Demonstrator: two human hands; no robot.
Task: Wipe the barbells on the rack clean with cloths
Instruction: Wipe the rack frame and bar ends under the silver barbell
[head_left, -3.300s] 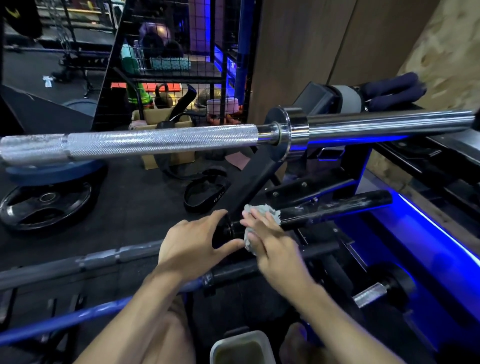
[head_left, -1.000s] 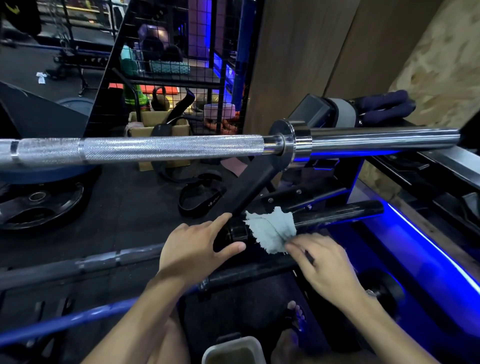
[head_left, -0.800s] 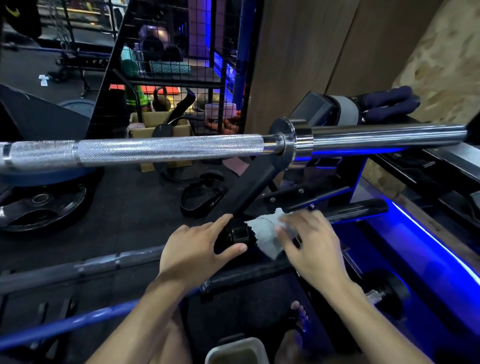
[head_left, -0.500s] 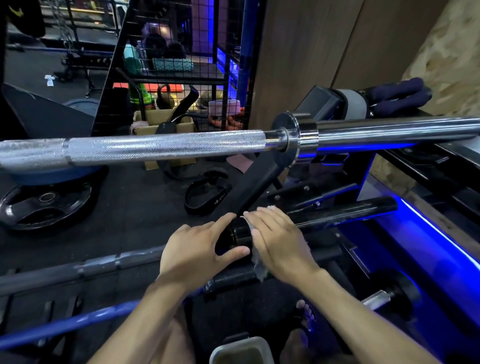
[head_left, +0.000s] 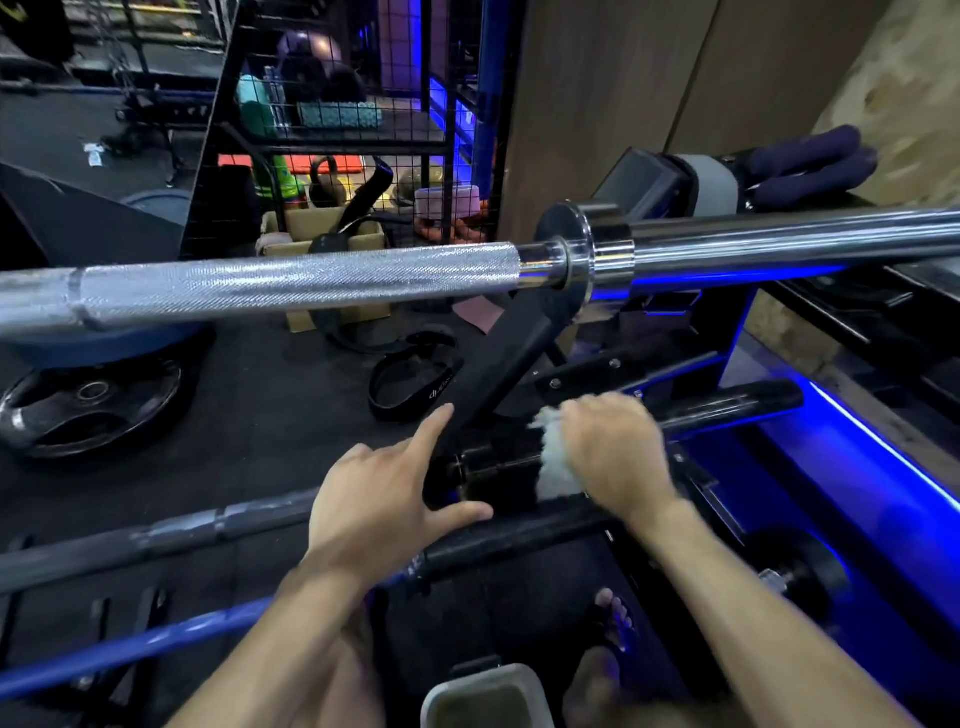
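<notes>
Right hand (head_left: 615, 457) curled around pale cloth (head_left: 553, 462), pressing it onto black barbell sleeve (head_left: 727, 408) low on rack under chrome barbell (head_left: 311, 283); left hand (head_left: 387, 499) spread, fingers straight, braced against sleeve's collar end (head_left: 467, 467).

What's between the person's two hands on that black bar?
In the head view, a short bare stretch of the black barbell sleeve lies between the left hand and the right hand, with the white cloth bunched against the right hand.
</notes>
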